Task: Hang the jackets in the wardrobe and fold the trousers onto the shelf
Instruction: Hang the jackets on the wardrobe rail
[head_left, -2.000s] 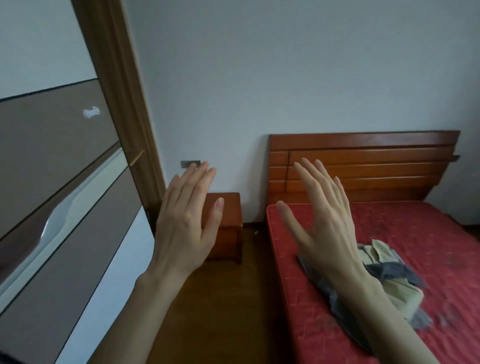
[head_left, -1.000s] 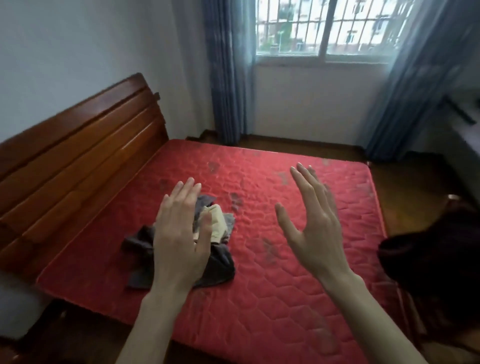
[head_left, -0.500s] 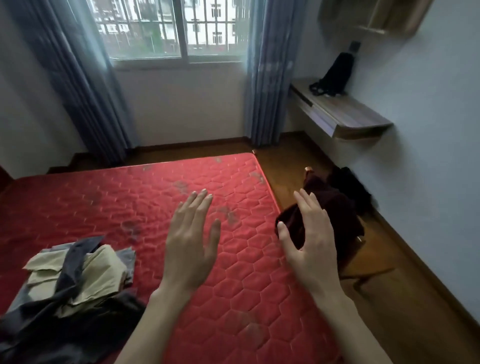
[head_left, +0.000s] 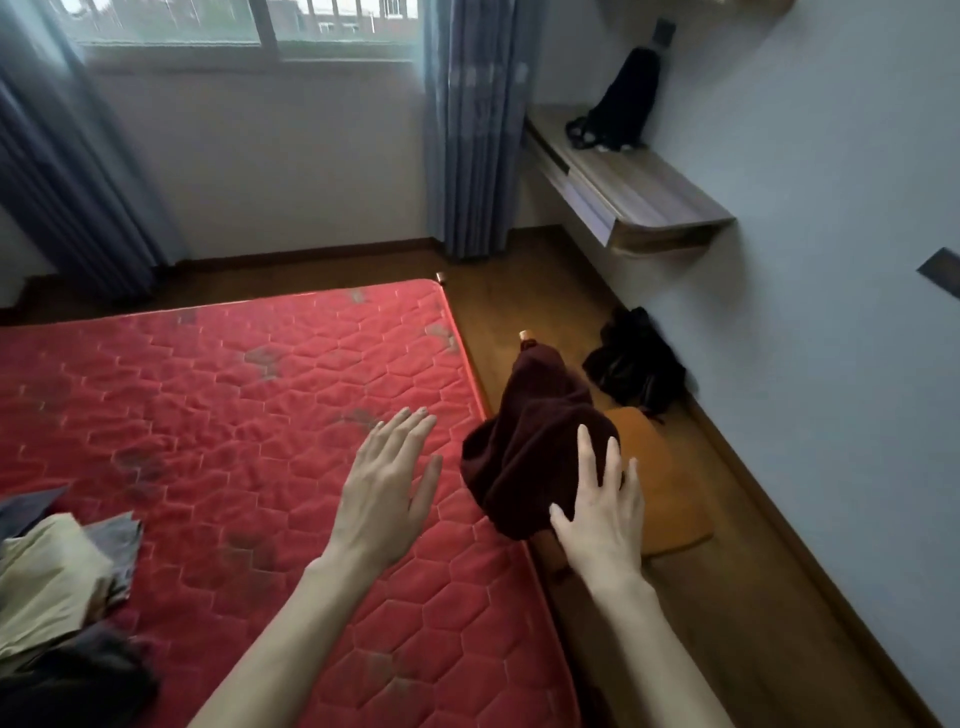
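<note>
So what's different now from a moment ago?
The view swung from the wardrobe, across the bed, to the dark red garment draped on a chair. The right hand moved onto it, fingers spread, not yet gripping. The left hand is still open and empty over the red mattress. The clothes pile looks unmoved.

Clothes pile on the red mattress: cut off by left & bottom edges, garment types unclear. Maroon garment covers most of a chair; only a post tip & orange seat show. Right hand hides garment's lower right part; contact w/ cloth uncertain. Dark heap by wall: unidentifiable. Window cropped at top. Both forearms exit bottom edge.
</note>
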